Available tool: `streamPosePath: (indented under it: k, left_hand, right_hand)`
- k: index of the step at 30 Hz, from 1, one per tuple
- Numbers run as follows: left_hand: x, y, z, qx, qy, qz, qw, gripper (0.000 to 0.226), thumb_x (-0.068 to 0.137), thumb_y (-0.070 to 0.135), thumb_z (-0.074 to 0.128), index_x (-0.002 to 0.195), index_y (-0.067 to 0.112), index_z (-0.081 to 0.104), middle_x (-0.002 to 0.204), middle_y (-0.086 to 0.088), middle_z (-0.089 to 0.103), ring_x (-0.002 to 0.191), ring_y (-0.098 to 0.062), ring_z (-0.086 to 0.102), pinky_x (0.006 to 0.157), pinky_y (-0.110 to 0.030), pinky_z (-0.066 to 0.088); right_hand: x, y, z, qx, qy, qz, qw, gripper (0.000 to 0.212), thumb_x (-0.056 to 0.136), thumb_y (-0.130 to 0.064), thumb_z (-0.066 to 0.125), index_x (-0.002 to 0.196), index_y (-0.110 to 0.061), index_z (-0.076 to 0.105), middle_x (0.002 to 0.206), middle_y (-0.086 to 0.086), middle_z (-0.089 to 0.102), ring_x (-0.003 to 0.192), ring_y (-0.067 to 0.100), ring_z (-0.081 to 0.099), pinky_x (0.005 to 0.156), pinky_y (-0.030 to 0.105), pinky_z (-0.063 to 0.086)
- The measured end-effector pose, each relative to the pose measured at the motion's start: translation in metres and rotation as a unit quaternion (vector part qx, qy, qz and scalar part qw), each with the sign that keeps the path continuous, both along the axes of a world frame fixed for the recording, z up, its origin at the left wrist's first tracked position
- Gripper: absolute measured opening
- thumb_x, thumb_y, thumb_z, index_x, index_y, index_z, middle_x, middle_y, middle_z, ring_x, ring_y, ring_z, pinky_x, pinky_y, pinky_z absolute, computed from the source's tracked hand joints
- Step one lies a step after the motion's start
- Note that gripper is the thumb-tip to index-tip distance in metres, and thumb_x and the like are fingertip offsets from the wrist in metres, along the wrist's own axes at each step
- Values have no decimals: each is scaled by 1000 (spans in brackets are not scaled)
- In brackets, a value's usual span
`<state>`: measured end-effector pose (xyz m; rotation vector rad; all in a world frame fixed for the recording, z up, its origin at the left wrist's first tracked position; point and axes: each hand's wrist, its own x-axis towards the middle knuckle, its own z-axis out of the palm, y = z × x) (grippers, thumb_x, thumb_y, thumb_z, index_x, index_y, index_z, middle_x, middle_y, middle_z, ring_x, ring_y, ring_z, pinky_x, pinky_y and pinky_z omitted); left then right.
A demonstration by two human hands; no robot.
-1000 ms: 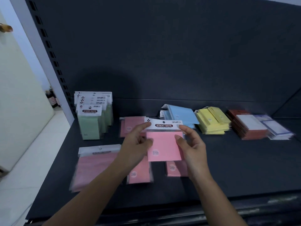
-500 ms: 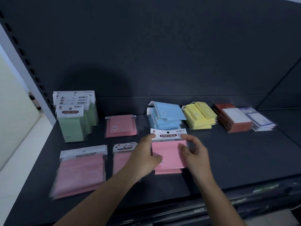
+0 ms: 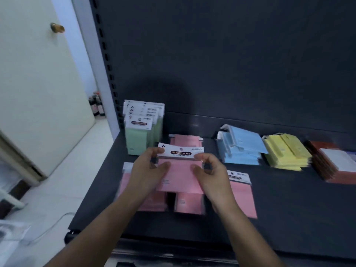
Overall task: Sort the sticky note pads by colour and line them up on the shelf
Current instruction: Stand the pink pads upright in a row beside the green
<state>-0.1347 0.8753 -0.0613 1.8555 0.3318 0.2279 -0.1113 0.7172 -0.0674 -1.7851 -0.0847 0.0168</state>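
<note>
Thumbs on the front face, fingers (image 3: 155, 151) curled round the edges. My left hand (image 3: 148, 170) and right hand (image 3: 212, 174) both pinch the flat pink sticky note pad in clear plastic wrap (image 3: 179, 176) at its two sides, just under its white "STICKY NOTE" header card (image 3: 181, 152).

The pad is mid-frame, held above the dark shelf board (image 3: 289, 209), face tilted up toward me.

Handling, my guess: light, stiff as a block, wrap probably slick. The header card would bend, so take the pad body by its side edges, not the card.

More pink wrapped pads (image 3: 243, 195) lie flat beneath and beside it, and another pink pad (image 3: 185, 140) lies behind. An upright row of green pads (image 3: 137, 135) stands left of centre. Loose blue pile (image 3: 240, 151), yellow pile (image 3: 287, 155) and red-brown stack (image 3: 327, 164) run toward the right edge. Cream door (image 3: 38, 93) upper left.
</note>
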Motion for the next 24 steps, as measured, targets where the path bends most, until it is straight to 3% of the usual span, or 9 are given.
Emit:
streamPosePath:
  k: [4,6,8,11,14,16,19,24]
  left_hand:
    - [-21,38,-6,48,7,29,998,37,84,14,65,119,21,56,74,7,53,56,-11,51,49,-11,39]
    - [-31,53,-9,75,23,37,996,40,83,16,66,122,19,56,80,-2,60,68,-18,59,59,-17,42]
    - [-38,66,-13,103,46,48,992,44,82,18,67,124,19,55,100,-16,64,86,-29,61,71,-26,42]
    - [-45,78,-17,160,74,67,982,42,80,23,68,120,20,56,106,-3,62,85,-17,55,78,-28,43]
    - [-45,84,-19,207,87,64,972,39,78,22,69,115,20,58,112,3,59,99,-17,53,86,-32,44]
    - [-41,84,-18,234,87,60,967,42,75,20,70,115,19,58,117,2,53,109,-19,46,91,-31,40]
    - [-30,75,-15,243,46,52,967,42,74,15,71,114,20,59,119,3,48,114,-19,39,93,-28,34]
    - [9,31,-13,196,-32,-26,980,40,79,16,69,119,17,60,113,4,58,113,-15,46,93,-21,32]
  right_hand:
    - [-2,32,0,-136,-54,67,987,21,82,-7,65,95,-22,60,92,-6,55,70,7,48,66,13,38]
    - [-3,45,1,-198,-78,96,972,21,82,-12,64,102,-19,59,96,-7,53,80,8,47,69,15,32]
    - [-5,57,1,-258,-94,116,955,25,83,-18,63,107,-19,58,104,-6,55,91,9,45,73,17,29]
    - [-8,70,0,-365,-105,132,916,32,85,-32,59,116,-22,55,116,-5,55,110,15,39,88,25,28]
    - [-11,77,-4,-449,-122,140,874,38,86,-42,56,120,-25,52,123,-5,48,117,18,33,92,31,23]
    - [-9,74,-3,-441,-142,127,877,36,85,-41,57,118,-26,53,123,-6,46,115,16,31,91,30,22]
    - [2,63,0,-378,-156,71,910,32,87,-33,60,117,-22,57,122,-5,50,114,15,36,93,27,26]
    - [31,32,1,-280,-31,-13,960,45,88,-23,59,131,-14,49,132,7,53,126,27,41,107,36,33]
